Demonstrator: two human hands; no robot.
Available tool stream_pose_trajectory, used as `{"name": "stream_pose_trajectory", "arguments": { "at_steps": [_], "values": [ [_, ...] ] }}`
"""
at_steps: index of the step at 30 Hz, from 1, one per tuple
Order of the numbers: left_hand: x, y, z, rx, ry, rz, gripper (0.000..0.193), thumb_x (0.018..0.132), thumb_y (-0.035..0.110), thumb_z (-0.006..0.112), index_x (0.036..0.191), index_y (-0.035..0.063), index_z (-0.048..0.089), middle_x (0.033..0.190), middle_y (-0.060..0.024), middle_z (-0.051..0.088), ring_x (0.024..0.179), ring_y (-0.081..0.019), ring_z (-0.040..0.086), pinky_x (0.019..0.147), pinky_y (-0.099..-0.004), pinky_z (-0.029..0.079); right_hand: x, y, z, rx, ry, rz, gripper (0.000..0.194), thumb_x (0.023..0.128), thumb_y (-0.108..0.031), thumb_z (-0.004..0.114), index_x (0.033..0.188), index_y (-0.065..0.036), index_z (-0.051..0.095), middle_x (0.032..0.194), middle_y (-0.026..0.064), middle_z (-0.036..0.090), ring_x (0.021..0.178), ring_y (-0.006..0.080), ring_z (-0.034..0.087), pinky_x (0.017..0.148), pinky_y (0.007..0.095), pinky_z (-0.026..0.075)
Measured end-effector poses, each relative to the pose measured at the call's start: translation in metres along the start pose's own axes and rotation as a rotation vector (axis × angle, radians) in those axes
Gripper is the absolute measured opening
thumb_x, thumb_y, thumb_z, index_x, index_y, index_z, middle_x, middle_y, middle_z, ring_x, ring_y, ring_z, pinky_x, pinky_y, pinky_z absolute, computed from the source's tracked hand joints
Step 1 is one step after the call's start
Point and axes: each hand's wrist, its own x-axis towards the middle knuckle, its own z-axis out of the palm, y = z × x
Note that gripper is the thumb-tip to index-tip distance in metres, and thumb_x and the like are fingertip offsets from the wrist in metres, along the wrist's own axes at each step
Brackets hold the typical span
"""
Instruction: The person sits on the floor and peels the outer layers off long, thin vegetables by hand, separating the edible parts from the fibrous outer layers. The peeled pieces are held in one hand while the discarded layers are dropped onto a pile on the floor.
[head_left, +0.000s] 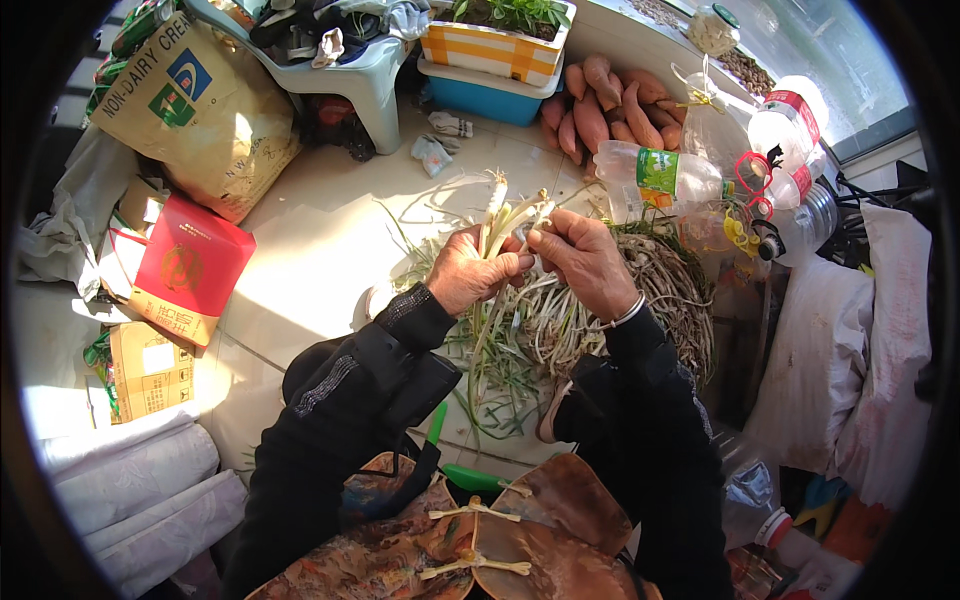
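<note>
Near the middle of the view, my left hand (480, 271) is closed around a small bunch of scallions (498, 225), their white root ends pointing up and green leaves hanging below. Close on its right, my right hand (585, 259) pinches the white end of one stalk between thumb and fingers; a silver bangle is on that wrist. Under both hands lies a large heap of scallions (660, 292) with dry outer leaves, on the floor between my feet. Loose green leaves (499, 375) are strewn at its near left side.
Sweet potatoes (600, 112) are piled beyond the heap. Plastic bottles (664, 171) and white sacks (817, 352) stand at right. A red gift box (193, 262), a large paper sack (202, 112) and a cardboard box (154, 371) are at left. A light blue plastic stool (379, 97) stands ahead.
</note>
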Motion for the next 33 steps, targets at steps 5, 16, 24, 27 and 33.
{"name": "stream_pose_trajectory", "arguments": {
  "at_steps": [5, 16, 24, 27, 33],
  "values": [
    [0.000, 0.010, -0.003, 0.100, -0.006, -0.063, 0.017, 0.075, 0.015, 0.066, 0.081, 0.0050, 0.053, 0.060, -0.0042, 0.057, 0.039, -0.0044, 0.043, 0.035, -0.0166, 0.028, -0.004, -0.006, -0.025, 0.430, 0.118, 0.120, 0.018, 0.084, -0.016, 0.050, 0.070, -0.006, 0.047, 0.057, -0.0037, 0.042, 0.046, 0.0021, 0.033, 0.043, 0.0172, 0.030],
    [-0.002, 0.012, -0.011, 0.093, -0.066, -0.067, 0.014, 0.078, 0.015, 0.063, 0.077, 0.0040, 0.054, 0.059, -0.0062, 0.057, 0.035, -0.0035, 0.036, 0.033, -0.0161, 0.025, -0.007, -0.013, -0.080, 0.395, 0.801, -0.075, 0.018, 0.087, -0.016, 0.048, 0.071, -0.008, 0.049, 0.057, -0.0041, 0.042, 0.044, 0.0030, 0.034, 0.043, 0.0174, 0.033],
    [0.002, 0.008, -0.008, 0.053, 0.013, -0.063, 0.014, 0.076, 0.011, 0.064, 0.082, 0.0050, 0.054, 0.060, -0.0064, 0.057, 0.037, -0.0034, 0.038, 0.033, -0.0156, 0.026, -0.002, 0.020, -0.050, -0.395, 0.151, 0.099, 0.017, 0.082, -0.016, 0.056, 0.078, 0.000, 0.054, 0.062, -0.0010, 0.050, 0.052, 0.0046, 0.043, 0.045, 0.0199, 0.035],
    [0.001, 0.008, -0.008, 0.081, 0.018, -0.064, 0.015, 0.075, 0.013, 0.065, 0.081, 0.0050, 0.054, 0.060, -0.0056, 0.057, 0.037, -0.0032, 0.038, 0.034, -0.0156, 0.026, -0.002, 0.008, -0.053, -0.441, 0.178, 0.144, 0.018, 0.080, -0.015, 0.058, 0.079, 0.003, 0.057, 0.064, 0.0042, 0.053, 0.055, 0.0068, 0.046, 0.050, 0.0222, 0.038],
    [0.000, 0.008, -0.008, 0.117, 0.008, -0.050, 0.016, 0.075, 0.015, 0.066, 0.079, 0.0054, 0.055, 0.059, -0.0037, 0.057, 0.039, -0.0035, 0.041, 0.035, -0.0165, 0.029, -0.002, 0.008, -0.029, 0.025, 0.222, -0.050, 0.014, 0.078, -0.010, 0.059, 0.074, 0.002, 0.054, 0.063, 0.0017, 0.053, 0.057, 0.0063, 0.046, 0.051, 0.0216, 0.038]
  ]
}}
